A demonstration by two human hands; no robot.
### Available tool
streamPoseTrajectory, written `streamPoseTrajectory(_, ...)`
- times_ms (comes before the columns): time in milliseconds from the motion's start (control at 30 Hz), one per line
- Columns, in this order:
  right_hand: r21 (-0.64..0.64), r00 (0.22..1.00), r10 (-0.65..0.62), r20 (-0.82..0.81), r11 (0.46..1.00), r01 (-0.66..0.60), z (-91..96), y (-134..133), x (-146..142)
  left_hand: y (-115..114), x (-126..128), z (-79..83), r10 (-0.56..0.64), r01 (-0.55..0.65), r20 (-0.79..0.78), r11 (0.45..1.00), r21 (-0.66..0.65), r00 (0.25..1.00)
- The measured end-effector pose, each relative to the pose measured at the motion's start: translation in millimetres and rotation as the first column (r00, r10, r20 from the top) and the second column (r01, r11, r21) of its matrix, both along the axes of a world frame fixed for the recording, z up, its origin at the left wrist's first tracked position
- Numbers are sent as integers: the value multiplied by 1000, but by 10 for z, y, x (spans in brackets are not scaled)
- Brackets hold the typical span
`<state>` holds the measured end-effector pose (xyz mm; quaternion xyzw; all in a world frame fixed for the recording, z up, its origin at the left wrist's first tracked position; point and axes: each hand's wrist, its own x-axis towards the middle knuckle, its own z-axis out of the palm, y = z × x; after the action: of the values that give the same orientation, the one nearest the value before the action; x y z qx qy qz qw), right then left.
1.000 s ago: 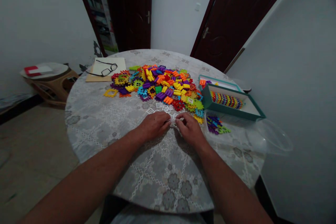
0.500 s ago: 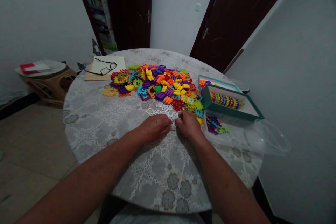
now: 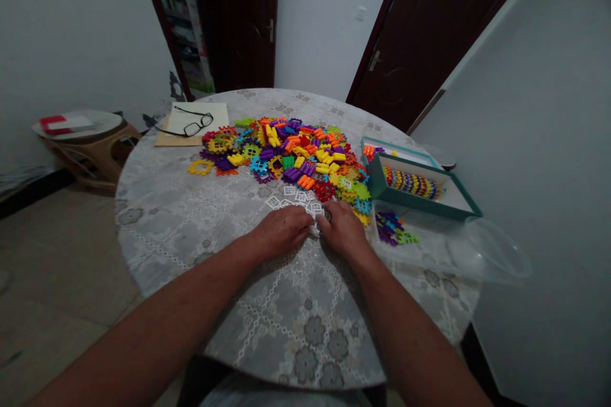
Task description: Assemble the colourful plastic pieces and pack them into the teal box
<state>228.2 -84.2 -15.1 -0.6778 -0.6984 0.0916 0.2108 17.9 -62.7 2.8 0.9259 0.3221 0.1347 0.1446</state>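
My left hand and my right hand meet near the middle of the round table, fingers bent and closed. Between the fingertips shows a bit of white lattice, a small plastic window piece; how firmly each hand grips it is partly hidden. Just beyond the fingers lie several more white window pieces, loose and overlapping. Behind them spreads a heap of colourful plastic building pieces: toothed square frames and ribbed connectors in yellow, purple, orange, blue, red and green.
At right stand a green box holding a multicoloured string of round pieces and a clear plastic tub with small pieces. Glasses rest on paper at the back left. A lace-patterned cloth covers the table; a wooden stool stands left.
Both hands stay almost in place, with a slight shift of the fingers around the white pieces. The view has moved very slightly. The heap and boxes are unchanged.
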Motion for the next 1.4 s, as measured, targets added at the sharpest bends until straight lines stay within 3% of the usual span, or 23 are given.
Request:
streamPoseTrajectory(200, -55, 999, 27, -28, 998, -29, 36, 59, 38, 16, 7, -23, -12, 12, 19, 1000, -17, 1000)
streamPoseTrajectory(633, -86, 949, 40, -314, 994, -71, -52, 45, 203, 10, 24, -63, 44, -44, 36, 999, -21, 998)
streamPoseTrajectory(767, -69, 894, 46, -446, 994, -86, -45, -11, 216, 13, 26, -70, 53, -51, 51, 998, -44, 997)
streamPoseTrajectory(933, -31, 821, 18, -571, 999, -44, 105, -103, 257, 18, 34, -67, 98, -96, 50, 994, -53, 994)
streamPoseTrajectory(1067, -94, 756, 112, -645, 970, -224, 161, -153, 241, 27, 33, -91, 128, -124, 79, 990, -62, 989)
streamPoseTrajectory(1133, -94, 766, 158, -624, 957, -273, 133, -171, 174, 29, 29, -100, 122, -116, 102, 991, -63, 987)
streamPoseTrajectory(1267, -23, 860, 176, -480, 977, -213, 66, -202, 3, 17, 16, -73, 77, -71, 104, 995, -66, 992)
streamPoseTrajectory(1400, -21, 874, 162, -458, 981, -192, 66, -220, -67, 22, 6, -38, 56, -45, 105, 994, -101, 993)
